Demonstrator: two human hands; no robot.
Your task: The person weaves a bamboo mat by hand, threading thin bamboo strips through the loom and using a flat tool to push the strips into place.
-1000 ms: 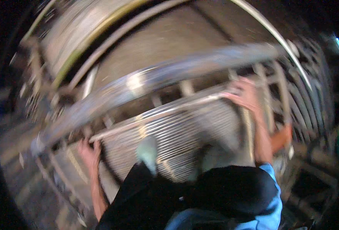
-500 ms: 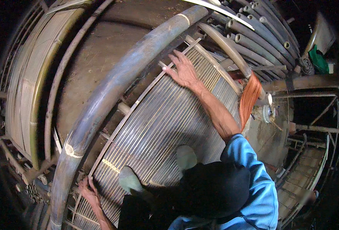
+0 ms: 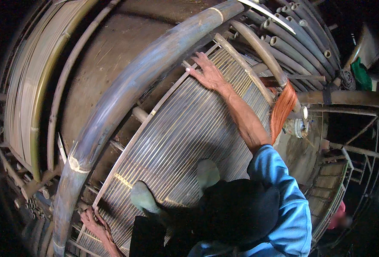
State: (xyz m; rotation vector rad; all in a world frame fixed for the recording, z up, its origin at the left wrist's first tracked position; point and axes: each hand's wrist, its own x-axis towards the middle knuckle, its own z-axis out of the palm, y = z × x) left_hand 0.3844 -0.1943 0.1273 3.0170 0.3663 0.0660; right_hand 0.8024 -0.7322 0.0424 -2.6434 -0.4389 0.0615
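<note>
Daylight falling from upper right, lighting slatted bamboo panel (image 3: 185,141) between left hand (image 3: 96,222) and right hand (image 3: 208,73). Slats beside right hand glinting pale; thick bamboo pole (image 3: 112,115) above left hand showing bluish sheen. Deep shadow pooling beyond left hand and along whole frame rim, corners going black. Fisheye bending straight poles into arcs, strongest far from hands. Focus reasonably sharp at centre, softening toward edges. Orange fibre bundle (image 3: 282,109) near right forearm glowing saturated.

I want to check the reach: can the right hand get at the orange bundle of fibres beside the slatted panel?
Probably yes. The right hand lies flat on the slatted panel, and the orange bundle hangs just beside that forearm, with nothing between them.
</note>
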